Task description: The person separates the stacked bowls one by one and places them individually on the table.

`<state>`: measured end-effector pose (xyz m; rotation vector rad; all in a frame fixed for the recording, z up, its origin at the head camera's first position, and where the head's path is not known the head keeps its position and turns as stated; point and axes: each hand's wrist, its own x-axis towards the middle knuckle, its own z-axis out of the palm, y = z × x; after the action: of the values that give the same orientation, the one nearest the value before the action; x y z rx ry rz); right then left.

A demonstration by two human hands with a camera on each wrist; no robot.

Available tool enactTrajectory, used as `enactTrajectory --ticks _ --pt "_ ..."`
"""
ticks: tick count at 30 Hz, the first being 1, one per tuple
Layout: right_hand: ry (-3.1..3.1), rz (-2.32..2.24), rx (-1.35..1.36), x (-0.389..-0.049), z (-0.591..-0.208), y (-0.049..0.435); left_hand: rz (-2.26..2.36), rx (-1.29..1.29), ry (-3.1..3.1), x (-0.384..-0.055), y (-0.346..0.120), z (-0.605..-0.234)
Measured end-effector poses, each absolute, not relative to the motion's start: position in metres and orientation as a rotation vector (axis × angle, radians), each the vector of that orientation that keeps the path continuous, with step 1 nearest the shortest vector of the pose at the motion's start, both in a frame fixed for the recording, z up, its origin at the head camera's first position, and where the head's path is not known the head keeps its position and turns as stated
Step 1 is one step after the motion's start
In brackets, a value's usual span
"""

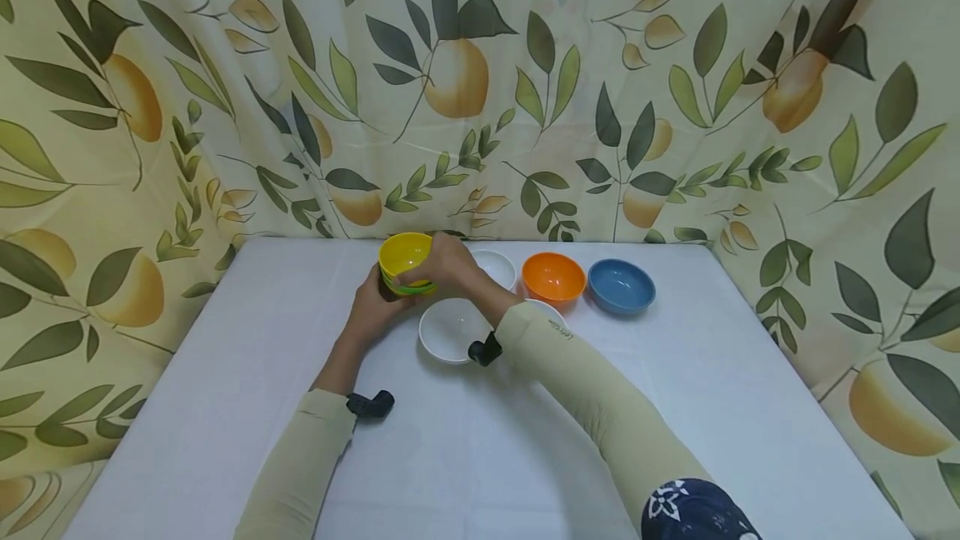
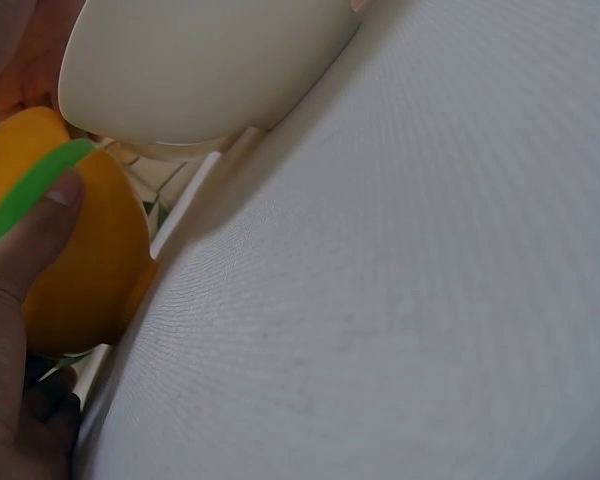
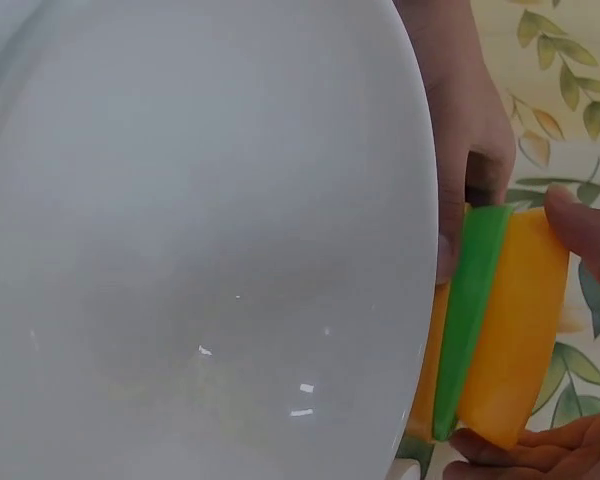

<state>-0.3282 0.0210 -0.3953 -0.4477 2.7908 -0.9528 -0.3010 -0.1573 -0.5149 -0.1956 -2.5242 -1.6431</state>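
At the back left of the table is a stack of bowls: a yellow bowl [image 1: 405, 252] on top, a green bowl [image 3: 470, 330] showing as a band, and another yellow bowl [image 2: 90, 270] below. My left hand [image 1: 373, 307] holds the stack from the left and below, its thumb by the green band in the left wrist view. From the right, my right hand [image 1: 450, 263] grips the top yellow bowl, with thumb and fingers on its side. A white bowl [image 1: 450, 330] stands just in front of the stack; it covers much of the right wrist view.
Behind my right wrist is a second white bowl [image 1: 498, 267], and a third [image 1: 551, 312] is mostly hidden by the sleeve. An orange bowl [image 1: 553, 277] and a blue bowl [image 1: 622, 286] stand farther right on the white-covered table [image 1: 450, 457]. A leaf-patterned curtain [image 1: 570, 107] hangs behind.
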Motion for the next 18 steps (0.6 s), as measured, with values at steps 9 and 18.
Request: enactTrajectory --ticks 9,18 --pt "2.829 -0.976 -0.429 -0.329 -0.396 0.024 -1.656 -0.185 -2.528 -0.3 -0.157 -0.516" --pt "2.82 -1.051 -0.382 -0.321 -0.385 0.029 -1.651 -0.184 -2.515 -0.3 -0.156 -0.515"
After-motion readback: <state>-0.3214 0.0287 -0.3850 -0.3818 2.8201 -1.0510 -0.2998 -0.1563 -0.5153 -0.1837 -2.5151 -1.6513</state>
